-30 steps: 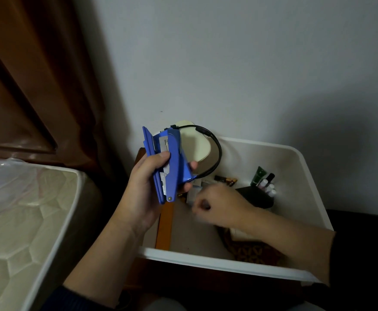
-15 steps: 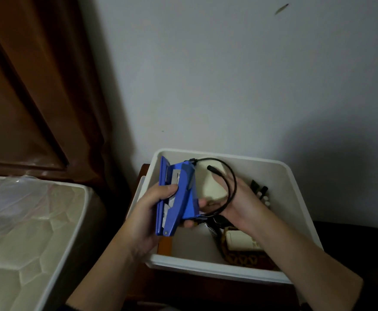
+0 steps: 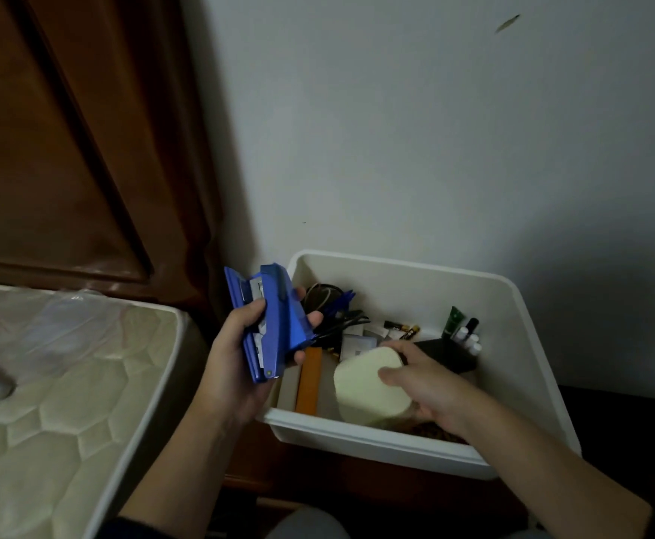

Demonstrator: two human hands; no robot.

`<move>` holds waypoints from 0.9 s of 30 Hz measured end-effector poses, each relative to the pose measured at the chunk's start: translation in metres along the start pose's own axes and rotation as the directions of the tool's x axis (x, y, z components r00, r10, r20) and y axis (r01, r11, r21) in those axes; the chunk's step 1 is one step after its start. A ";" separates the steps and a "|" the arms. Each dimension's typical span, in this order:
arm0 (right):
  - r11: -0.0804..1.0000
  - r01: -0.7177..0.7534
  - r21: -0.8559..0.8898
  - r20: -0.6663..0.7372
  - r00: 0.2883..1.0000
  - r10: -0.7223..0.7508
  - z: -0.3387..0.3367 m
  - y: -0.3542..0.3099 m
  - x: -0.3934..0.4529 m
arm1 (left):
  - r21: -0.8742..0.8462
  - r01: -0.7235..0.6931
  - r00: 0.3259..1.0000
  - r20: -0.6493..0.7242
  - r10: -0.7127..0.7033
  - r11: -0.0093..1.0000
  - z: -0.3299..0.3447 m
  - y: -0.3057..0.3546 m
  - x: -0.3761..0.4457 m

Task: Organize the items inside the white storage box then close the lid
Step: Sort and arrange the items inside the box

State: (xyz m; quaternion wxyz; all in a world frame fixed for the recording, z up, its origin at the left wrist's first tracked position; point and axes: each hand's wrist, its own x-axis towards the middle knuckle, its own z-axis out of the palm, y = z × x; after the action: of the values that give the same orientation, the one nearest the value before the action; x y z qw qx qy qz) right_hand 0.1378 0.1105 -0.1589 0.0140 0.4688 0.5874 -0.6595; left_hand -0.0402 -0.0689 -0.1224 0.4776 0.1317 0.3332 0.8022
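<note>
left hand fingers curl round the blue stapler (beside the white storage box); right hand fingers clasp the cream case inside it.

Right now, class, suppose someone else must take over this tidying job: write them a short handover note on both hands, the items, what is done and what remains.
Left hand: grips the blue stapler, held above the left edge of the white storage box.
Right hand: holds the cream rounded case low inside the box, near its front wall.
In the box: orange strip, tangled black cables, batteries, small bottles.
Done: nothing clearly finished.
Left: set the case down, place the stapler, tidy the rest, close the lid, which is not in view.
</note>
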 end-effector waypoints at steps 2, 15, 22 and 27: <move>0.991 0.007 -0.132 0.013 1.000 -0.005 0.006 0.004 0.004 | -0.007 -0.001 1.000 0.002 0.001 1.000 -0.002 0.001 0.001; 0.680 -0.055 -0.731 0.097 0.978 0.182 0.029 -0.001 0.020 | 0.067 0.001 1.000 0.003 -0.001 0.998 0.001 -0.001 0.004; 0.191 0.009 -0.981 0.024 0.997 0.073 0.041 -0.009 0.025 | 0.110 0.002 1.000 -0.005 -0.002 0.994 0.000 -0.002 0.005; 0.279 0.035 -0.960 -0.034 0.970 -0.240 0.020 -0.013 0.022 | 0.111 0.000 1.000 0.004 0.000 0.994 -0.001 -0.003 0.004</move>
State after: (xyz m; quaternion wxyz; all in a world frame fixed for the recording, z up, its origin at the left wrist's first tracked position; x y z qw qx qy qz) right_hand 0.1057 0.1103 -0.1660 0.1821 0.3705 0.9006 -0.1359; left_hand -0.0408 -0.0649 -0.1250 0.4702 0.1594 0.3764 0.7822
